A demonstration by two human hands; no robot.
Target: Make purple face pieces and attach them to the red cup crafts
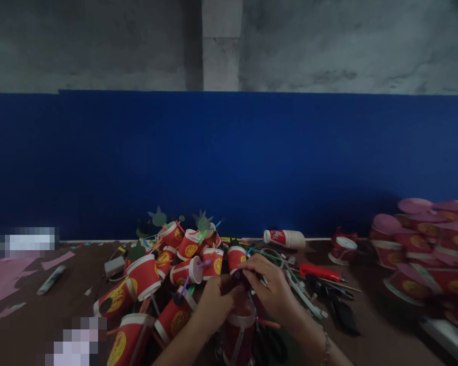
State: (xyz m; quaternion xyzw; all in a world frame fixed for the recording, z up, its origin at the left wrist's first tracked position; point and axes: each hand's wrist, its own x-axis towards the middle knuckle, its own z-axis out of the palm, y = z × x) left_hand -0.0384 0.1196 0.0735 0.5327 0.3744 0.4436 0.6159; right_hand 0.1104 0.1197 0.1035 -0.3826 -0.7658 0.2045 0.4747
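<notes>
My left hand (218, 301) and my right hand (267, 282) meet at the centre, fingers closed around a small dark piece (237, 277). What that piece is cannot be made out. Just below them stands a red paper cup (239, 335) with a white rim and a pinkish, see-through top. Beyond my fingertips is another red cup (236, 257) with a yellow emblem. An orange stick (267, 323) pokes out beside the near cup, under my right wrist.
Many red cups with straws and paper cutouts (189, 244) lie to the left. Nested cups (284, 239), a red cutter (320, 272), black-handled scissors (341, 310) and cable ties (305, 300) are right. Pink-topped cups (423, 239) pile up far right; pink paper (7, 277) lies left.
</notes>
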